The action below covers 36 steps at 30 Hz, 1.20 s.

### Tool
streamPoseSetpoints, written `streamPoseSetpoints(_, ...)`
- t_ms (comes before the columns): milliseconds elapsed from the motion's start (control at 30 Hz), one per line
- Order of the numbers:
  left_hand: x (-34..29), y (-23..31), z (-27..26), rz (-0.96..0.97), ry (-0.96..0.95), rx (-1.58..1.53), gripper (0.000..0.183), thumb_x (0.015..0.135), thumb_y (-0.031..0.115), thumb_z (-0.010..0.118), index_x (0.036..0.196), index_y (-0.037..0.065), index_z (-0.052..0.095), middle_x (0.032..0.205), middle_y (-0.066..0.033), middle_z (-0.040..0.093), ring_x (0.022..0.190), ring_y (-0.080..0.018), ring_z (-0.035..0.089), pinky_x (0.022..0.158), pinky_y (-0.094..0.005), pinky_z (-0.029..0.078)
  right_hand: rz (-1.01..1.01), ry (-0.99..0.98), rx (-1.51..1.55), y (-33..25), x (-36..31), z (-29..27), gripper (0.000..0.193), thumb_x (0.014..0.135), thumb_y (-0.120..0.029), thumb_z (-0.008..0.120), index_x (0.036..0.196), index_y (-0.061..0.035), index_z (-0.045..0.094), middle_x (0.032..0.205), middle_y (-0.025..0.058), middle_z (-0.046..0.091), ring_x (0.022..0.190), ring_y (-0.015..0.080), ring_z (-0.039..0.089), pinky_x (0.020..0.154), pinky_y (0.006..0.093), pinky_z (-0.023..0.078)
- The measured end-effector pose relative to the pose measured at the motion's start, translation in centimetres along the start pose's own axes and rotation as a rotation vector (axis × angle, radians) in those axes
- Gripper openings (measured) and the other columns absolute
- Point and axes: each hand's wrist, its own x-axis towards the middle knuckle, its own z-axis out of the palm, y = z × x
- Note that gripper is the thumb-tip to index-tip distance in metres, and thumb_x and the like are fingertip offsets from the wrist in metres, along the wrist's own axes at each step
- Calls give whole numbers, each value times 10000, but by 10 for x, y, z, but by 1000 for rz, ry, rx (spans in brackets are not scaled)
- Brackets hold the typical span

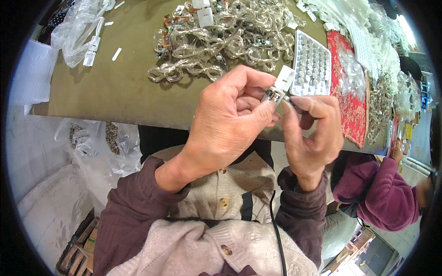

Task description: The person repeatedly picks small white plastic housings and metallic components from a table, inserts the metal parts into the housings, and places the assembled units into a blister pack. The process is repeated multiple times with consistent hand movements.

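Above the table's near edge, my left hand (225, 115) pinches a small white plastic battery case (285, 78) between thumb and fingers. Metal contacts or cells show in the case's lower part. Close against its right side, my right hand (317, 131) has thumb and index finger closed on a small greyish round piece, seemingly a button cell, mostly covered by the fingertips. Just beyond, a white tray (328, 83) carries rows of round silver button cells (309, 76). A heap of coiled wire light strings (225, 39) lies behind my hands, with another white case (205, 17) on top.
Loose white strips (117, 54) and a clear plastic bag (78, 41) lie on the table's left. To the right are a red patterned cloth (338, 50) and piled white parts. Another person's purple sleeve (389, 198) is at right. A clear bag (99, 147) hangs below the table's left side.
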Motion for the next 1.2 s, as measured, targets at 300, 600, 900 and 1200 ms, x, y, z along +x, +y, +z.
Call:
streamPoseSetpoints(300,-4,-3,-1,53,6,30,278,906,-86,618,1172,-65,540,1051,-112,638,910,-141,680,815,-270,604,-99,6,68,3,-1,9,214,753,34,772,929,-29,667,833,94,656,731,242,654,621,319,521)
streamPoseSetpoints(600,-7,-4,3,156,-4,35,208,883,-57,648,1085,-43,602,868,-36,679,771,-52,647,689,-204,552,600,-244,943,4,8,-5,261,872,8,712,1013,4,492,891,114,642,719,157,639,625,260,536)
streamPoseSetpoints(900,-6,7,-2,-26,-74,114,249,906,-45,619,1145,-45,549,962,-89,652,747,-102,661,653,-217,556,589,-382,878,11,25,-13,262,941,-96,668,1152,26,572,899,41,645,668,76,594,593,206,489)
streamPoseSetpoints(1200,-8,6,3,-2,11,110,260,896,-52,626,1148,-46,558,902,-61,628,644,-53,588,542,-183,478,-171,-19,104,0,5,0,215,808,49,681,1021,34,656,925,149,691,744,235,693,625,294,551)
